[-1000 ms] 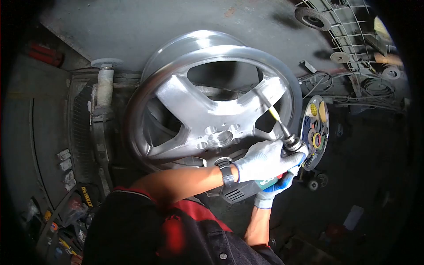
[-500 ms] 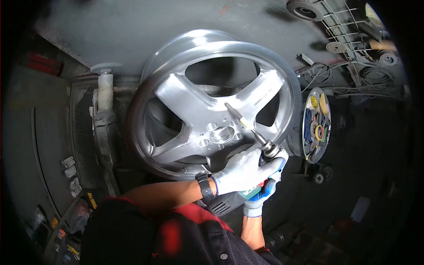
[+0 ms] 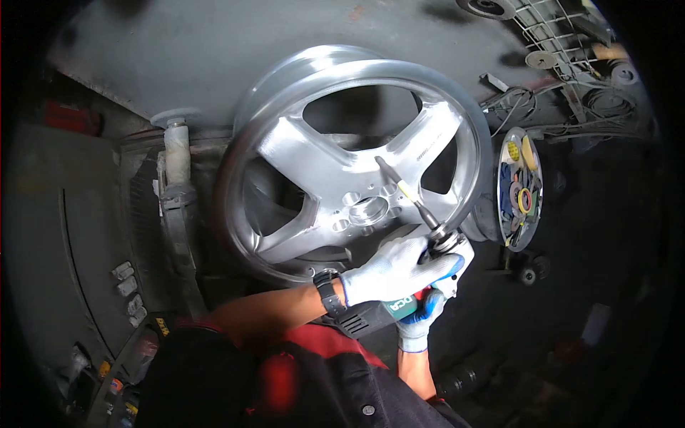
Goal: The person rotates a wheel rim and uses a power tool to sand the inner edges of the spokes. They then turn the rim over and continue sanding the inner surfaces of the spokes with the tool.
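A bare metal car wheel rim with broad spokes stands tilted in front of me. Both my gloved hands are closed around a power grinder with a green and dark body. My left hand, below a black wristwatch, wraps the grinder close behind its metal collar. My right hand grips the same tool from below, with its blue-coated fingers partly hidden under it. From the collar a long tapered bit reaches up and left. Its tip lies at the spoke face just above the hub hole.
On the right, a dish-like wheel holds tape rolls, pads and small tools. A wire rack with discs and coiled cable hang at the upper right. To the left stands a wrapped post with a round disc on top.
The view has shifted a little, so the rim and the hands sit slightly further right. Both hands keep their hold on the grinder, and the bit's tip stays by the same area above the hub.
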A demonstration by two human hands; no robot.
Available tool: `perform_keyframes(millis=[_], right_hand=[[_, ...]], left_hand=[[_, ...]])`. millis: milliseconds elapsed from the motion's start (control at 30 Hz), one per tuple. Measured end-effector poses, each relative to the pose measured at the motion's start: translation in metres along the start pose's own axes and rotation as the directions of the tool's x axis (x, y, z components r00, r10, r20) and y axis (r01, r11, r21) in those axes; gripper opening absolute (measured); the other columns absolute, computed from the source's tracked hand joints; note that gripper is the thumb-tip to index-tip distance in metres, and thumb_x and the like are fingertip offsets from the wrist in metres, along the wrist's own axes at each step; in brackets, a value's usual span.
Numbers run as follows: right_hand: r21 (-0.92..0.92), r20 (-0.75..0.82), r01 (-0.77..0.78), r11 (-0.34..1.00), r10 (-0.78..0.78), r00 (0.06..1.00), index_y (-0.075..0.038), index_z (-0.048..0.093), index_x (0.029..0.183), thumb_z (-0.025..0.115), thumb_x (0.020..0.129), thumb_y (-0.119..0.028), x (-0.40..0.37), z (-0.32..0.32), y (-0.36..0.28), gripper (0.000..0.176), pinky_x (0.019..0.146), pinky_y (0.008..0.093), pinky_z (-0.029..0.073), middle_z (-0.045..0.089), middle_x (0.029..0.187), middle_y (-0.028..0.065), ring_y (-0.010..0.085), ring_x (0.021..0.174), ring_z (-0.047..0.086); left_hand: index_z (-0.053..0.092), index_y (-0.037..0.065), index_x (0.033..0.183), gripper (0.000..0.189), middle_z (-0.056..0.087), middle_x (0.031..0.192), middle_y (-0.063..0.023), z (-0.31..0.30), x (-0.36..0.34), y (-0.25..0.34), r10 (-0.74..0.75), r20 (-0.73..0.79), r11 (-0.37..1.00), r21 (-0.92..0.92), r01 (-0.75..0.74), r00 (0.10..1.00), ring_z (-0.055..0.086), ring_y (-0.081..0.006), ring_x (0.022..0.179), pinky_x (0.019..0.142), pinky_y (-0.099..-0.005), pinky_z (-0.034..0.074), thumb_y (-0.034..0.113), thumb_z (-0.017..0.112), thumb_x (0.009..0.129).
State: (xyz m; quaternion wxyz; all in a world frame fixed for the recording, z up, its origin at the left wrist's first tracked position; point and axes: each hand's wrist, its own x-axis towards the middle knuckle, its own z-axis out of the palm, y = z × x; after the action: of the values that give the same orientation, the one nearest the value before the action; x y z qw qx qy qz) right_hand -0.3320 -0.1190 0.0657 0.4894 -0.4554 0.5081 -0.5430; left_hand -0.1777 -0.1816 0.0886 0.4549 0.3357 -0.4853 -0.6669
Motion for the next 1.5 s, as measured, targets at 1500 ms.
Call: perform_keyframes(millis=[1500], right_hand=[[0.741, 0.022, -0.218, 0.636, 0.301, 0.953, 0.002, 0.051, 0.135, 0.032, 0.109, -0.041, -0.030, 0.051, 0.057, 0.053, 0.100, 0.0371, 0.049, 0.060, 0.127, 0.0127, 0.0207, 0.114, 0.060]], left_hand=[[0.057, -0.014, 0.124, 0.090, 0.068, 0.105, -0.0331, -0.007, -0.014, -0.032, -0.495, -0.207, 0.557, 0.670, 0.491, 0.844, 0.067, -0.0453, 0.104, 0.095, -0.0459, 0.051, 0.067, 0.057, 0.086]])
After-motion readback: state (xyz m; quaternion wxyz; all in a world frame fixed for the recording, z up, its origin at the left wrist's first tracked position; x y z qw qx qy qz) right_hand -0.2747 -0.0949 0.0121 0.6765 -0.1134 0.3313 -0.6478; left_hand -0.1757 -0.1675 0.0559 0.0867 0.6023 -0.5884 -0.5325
